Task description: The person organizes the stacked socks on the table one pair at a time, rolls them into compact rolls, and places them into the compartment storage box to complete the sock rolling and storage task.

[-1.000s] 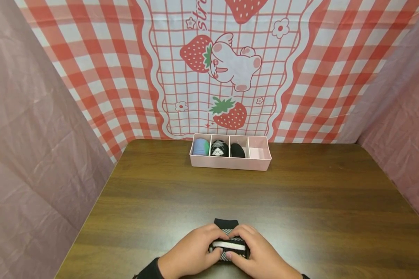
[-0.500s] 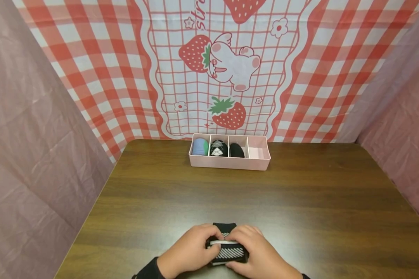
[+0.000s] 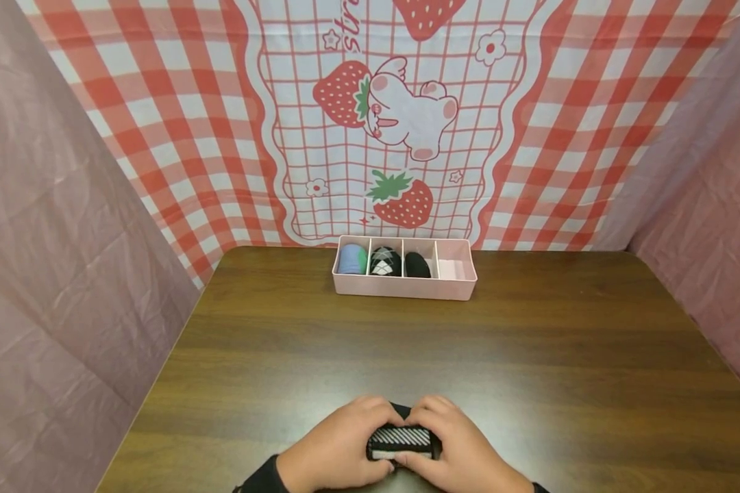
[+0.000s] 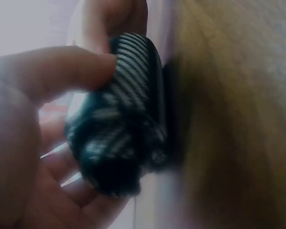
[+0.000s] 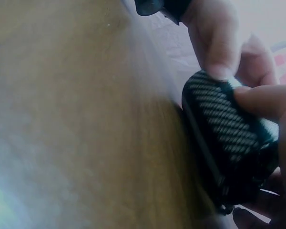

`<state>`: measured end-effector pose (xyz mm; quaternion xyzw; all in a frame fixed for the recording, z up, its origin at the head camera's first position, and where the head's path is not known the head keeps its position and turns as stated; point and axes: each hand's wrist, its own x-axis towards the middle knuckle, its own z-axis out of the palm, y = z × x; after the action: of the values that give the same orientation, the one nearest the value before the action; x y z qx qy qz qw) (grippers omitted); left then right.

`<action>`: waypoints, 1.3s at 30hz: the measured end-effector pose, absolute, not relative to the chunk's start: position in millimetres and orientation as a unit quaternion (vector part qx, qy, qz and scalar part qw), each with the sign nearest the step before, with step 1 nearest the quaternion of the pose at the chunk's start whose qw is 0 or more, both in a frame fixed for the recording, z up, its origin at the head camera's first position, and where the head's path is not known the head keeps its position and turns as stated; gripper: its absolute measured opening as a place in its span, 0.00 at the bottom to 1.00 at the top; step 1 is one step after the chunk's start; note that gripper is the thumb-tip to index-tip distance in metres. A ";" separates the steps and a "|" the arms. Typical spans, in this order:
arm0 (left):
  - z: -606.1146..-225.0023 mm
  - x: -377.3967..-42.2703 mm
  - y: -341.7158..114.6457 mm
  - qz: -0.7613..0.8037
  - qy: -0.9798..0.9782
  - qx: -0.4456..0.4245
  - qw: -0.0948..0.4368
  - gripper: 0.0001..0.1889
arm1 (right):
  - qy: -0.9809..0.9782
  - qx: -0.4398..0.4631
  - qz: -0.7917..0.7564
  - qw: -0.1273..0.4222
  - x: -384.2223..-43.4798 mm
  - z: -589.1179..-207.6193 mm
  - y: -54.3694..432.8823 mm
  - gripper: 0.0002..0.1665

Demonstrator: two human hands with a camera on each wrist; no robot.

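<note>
A black sock with grey-white diagonal stripes is rolled into a thick bundle near the table's front edge in the head view. My left hand grips its left end, thumb low and fingers over the top. From the other side my right hand holds the right end, its thumb along the white band. The left wrist view shows the layered end of the rolled sock between thumb and fingers. In the right wrist view both thumbs press on the striped face of the roll, close beside the tabletop.
At the back of the brown table stands a pink divided box. Its compartments hold a blue-green rolled sock, a black argyle one and a plain black one; the rightmost compartment shows its bare bottom.
The flat black end beyond the hands has shortened as the sock was rolled up further into a thicker bundle. Both hands stay at its two ends; the pink box stays put.
</note>
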<state>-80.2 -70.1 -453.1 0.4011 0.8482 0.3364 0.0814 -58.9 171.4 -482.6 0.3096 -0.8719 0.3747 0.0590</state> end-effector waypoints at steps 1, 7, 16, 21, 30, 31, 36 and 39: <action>-452.9 -80.1 -70.4 0.333 0.849 0.401 0.089 0.19 | -0.872 0.306 0.379 0.054 -58.6 -483.0 171.5 0.16; -453.3 -80.0 -70.7 0.349 0.849 0.379 0.119 0.16 | -0.869 0.299 0.392 0.044 -58.9 -484.2 169.7 0.12; -453.7 -80.8 -68.9 0.350 0.858 0.356 0.119 0.10 | -0.864 0.307 0.397 0.021 -59.7 -484.3 170.8 0.29; -454.0 -81.0 -68.8 0.352 0.870 0.328 0.108 0.09 | -0.861 0.331 0.386 0.019 -61.9 -484.6 170.0 0.34; -454.1 -80.7 -68.6 0.349 0.881 0.309 0.082 0.07 | -0.859 0.337 0.380 0.061 -61.7 -485.5 169.8 0.26; -454.4 -80.7 -68.8 0.349 0.880 0.314 0.073 0.06 | -0.859 0.335 0.381 0.060 -61.6 -485.5 170.1 0.25; -455.6 -79.6 -70.1 0.340 0.869 0.358 0.022 0.09 | -0.864 0.325 0.379 0.062 -61.8 -486.4 170.6 0.21; -455.0 -79.0 -70.6 0.333 0.861 0.385 0.010 0.13 | -0.868 0.318 0.374 0.068 -61.7 -487.1 170.5 0.19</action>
<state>-79.0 -70.6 -455.0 0.3851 0.8608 0.3326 0.0103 -61.8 170.5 -487.1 0.3184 -0.8682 0.3744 0.0682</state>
